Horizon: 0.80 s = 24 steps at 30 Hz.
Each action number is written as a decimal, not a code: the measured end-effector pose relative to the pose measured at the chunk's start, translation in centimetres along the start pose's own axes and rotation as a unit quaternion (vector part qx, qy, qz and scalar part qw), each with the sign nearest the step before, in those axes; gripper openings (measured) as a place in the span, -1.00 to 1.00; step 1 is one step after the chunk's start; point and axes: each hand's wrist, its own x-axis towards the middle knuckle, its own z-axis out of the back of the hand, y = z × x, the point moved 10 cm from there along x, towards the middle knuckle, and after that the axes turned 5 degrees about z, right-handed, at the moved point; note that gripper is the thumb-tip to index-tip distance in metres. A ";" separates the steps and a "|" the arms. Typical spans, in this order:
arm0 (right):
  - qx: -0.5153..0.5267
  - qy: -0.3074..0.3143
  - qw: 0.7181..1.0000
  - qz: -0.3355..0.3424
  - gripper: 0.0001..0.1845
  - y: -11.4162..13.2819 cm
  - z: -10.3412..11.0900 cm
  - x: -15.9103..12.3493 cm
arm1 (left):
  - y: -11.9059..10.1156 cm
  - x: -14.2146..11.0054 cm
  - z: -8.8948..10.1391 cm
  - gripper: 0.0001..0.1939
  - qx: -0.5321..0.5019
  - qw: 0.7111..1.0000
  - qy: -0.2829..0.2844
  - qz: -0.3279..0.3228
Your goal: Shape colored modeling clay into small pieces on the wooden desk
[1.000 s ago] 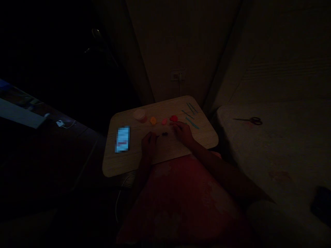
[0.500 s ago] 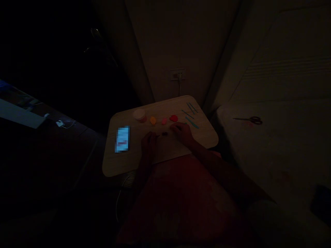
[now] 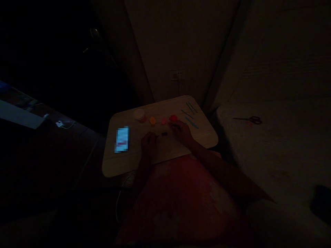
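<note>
lit screen [image 3: 122,139] blurred, dark piece [image 3: 164,134] too small to tell

bare forearms [image 3: 219,168], dark red garment [image 3: 178,196], faint paler patches [image 3: 167,220]

Dim small table [image 3: 111,165], glowing phone [image 3: 122,139], orange lump [image 3: 152,120], pink lump [image 3: 164,121], left hand [image 3: 148,142], right hand [image 3: 182,132]

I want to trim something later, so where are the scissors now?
In the head view, the scissors lie at the right, on the pale surface beyond the right edge of the small table.
</note>
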 end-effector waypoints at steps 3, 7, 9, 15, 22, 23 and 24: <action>0.013 -0.001 1.000 -0.014 -0.73 -0.3 -0.1 0.0 | 0.0 0.0 0.0 -0.60 0.000 1.000 0.001 0.002; 0.009 -0.005 0.999 -0.041 -0.82 -0.6 -0.1 -0.1 | -0.1 0.0 0.0 -0.63 0.001 1.000 0.002 0.001; 0.003 -0.012 0.999 -0.050 -0.86 -0.6 0.0 -0.2 | -0.1 0.0 -0.1 -0.64 0.003 1.000 0.004 0.001; -0.004 -0.009 0.999 -0.042 -0.72 0.0 0.2 -0.1 | 0.1 0.0 -0.1 -0.64 0.009 1.000 0.005 -0.001; 0.016 -0.020 0.999 -0.033 -0.72 -0.2 0.2 -0.1 | 0.4 0.0 -0.1 -0.61 -0.001 1.000 0.007 0.005; 0.009 -0.022 0.999 -0.023 -0.71 0.0 0.3 -0.1 | 0.4 0.0 -0.1 -0.61 -0.002 1.000 0.007 0.007; 0.001 -0.026 1.000 -0.012 -0.70 0.2 0.4 0.0 | 0.3 0.0 -0.1 -0.60 -0.002 1.000 0.007 0.009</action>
